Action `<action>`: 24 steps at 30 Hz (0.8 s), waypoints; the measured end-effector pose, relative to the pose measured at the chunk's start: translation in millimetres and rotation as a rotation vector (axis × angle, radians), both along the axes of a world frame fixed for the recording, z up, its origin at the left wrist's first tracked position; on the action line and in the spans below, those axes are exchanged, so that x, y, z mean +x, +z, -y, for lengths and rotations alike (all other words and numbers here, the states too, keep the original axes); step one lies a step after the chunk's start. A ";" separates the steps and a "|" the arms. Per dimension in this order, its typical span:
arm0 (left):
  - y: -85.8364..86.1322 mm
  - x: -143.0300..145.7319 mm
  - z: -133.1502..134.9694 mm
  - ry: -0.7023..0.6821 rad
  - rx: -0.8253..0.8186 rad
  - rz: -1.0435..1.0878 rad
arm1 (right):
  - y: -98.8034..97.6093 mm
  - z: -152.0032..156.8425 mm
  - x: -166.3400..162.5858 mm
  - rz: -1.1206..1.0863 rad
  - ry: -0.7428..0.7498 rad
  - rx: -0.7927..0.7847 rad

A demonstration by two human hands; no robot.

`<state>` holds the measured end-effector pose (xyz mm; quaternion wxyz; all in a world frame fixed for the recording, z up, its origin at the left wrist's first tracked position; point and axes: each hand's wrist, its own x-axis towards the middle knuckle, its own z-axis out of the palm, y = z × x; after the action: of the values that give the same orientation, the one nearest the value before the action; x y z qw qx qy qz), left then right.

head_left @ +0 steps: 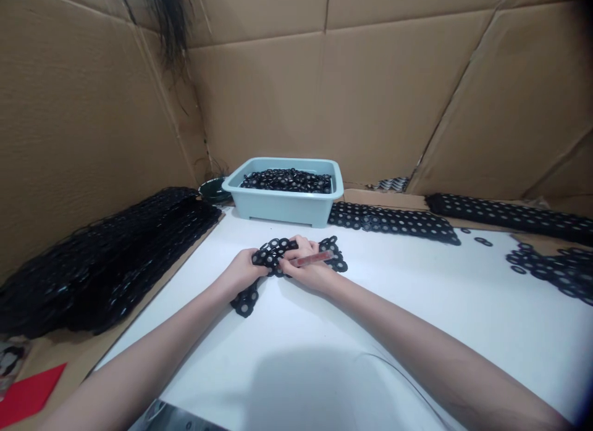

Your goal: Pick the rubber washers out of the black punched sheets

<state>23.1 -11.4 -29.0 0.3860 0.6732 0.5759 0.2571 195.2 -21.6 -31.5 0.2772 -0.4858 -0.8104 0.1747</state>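
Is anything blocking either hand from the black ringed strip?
Nothing visible is: the left hand grips the black ringed strip directly, and the right hand, holding a slim reddish tool, is against it too.

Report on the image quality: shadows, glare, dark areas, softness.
Head view: a broad, soft-edged shadow on the near white tabletop; head view: small glints on the black bundle at left; head view: the far right edge darkens; head view: markings on the slim red tool in the right hand too soft to read.
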 end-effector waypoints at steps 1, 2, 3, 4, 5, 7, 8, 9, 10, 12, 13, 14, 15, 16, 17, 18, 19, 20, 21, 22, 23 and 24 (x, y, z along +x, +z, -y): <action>-1.8 0.6 0.6 0.038 0.029 -0.028 | -3.3 0.2 -1.7 0.015 -0.007 0.043; -3.8 1.3 1.5 0.083 0.062 -0.054 | -6.6 0.5 -3.8 0.037 -0.017 0.087; -5.9 2.1 2.6 0.128 0.097 -0.074 | -9.6 1.0 -6.1 0.065 -0.028 0.129; -7.9 3.1 4.1 0.165 0.126 -0.087 | -12.3 1.5 -8.7 0.096 -0.043 0.166; -9.6 4.4 5.9 0.187 0.146 -0.093 | -14.6 2.1 -11.4 0.124 -0.063 0.200; -11.8 7.5 10.3 0.195 0.160 -0.083 | -17.8 3.0 -16.7 0.165 -0.109 0.250; -12.0 9.1 12.6 0.188 0.156 -0.070 | -18.6 3.2 -18.7 0.175 -0.131 0.266; -11.5 10.7 14.7 0.175 0.145 -0.053 | -18.8 3.0 -19.9 0.178 -0.148 0.277; -10.3 11.9 16.5 0.164 0.127 -0.031 | -18.1 2.5 -20.0 0.175 -0.161 0.280; -6.1 13.0 18.7 0.120 0.075 0.011 | -14.4 0.1 -16.1 0.142 -0.165 0.252; -3.4 12.6 18.9 0.087 0.046 0.023 | -11.5 -1.6 -12.0 0.111 -0.147 0.213; -0.8 11.7 18.3 0.049 0.020 0.031 | -8.2 -3.7 -6.6 0.074 -0.104 0.155; 1.5 10.4 17.1 0.008 0.001 0.034 | -4.8 -6.1 -0.5 0.026 -0.045 0.085; 3.2 8.8 15.3 -0.031 -0.010 0.028 | -1.7 -8.6 6.0 -0.023 0.027 0.005; 4.1 7.2 13.1 -0.061 -0.011 0.015 | 0.7 -11.2 12.1 -0.078 0.101 -0.067; 4.2 5.6 10.6 -0.078 -0.005 0.002 | 2.4 -13.7 17.5 -0.134 0.139 -0.120; 3.6 4.3 8.2 -0.088 0.002 -0.012 | 3.1 -15.9 21.6 -0.164 0.157 -0.155; 2.4 3.2 6.0 -0.094 0.007 -0.023 | 3.1 -17.7 24.5 -0.178 0.163 -0.166; 0.9 2.4 4.1 -0.093 0.016 -0.027 | 2.6 -18.9 26.0 -0.172 0.157 -0.165; -0.7 1.8 2.5 -0.093 0.023 -0.026 | 1.9 -19.8 26.6 -0.154 0.153 -0.159; -2.1 1.4 1.4 -0.096 0.025 -0.022 | 1.1 -20.2 26.6 -0.134 0.155 -0.155; -3.3 1.1 0.6 -0.100 0.023 -0.017 | 0.6 -20.4 26.2 -0.117 0.162 -0.162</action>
<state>24.2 -12.0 -32.3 0.3855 0.7078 0.5417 0.2385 221.4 -1.2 -30.9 0.2688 -0.4284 -0.8126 0.2897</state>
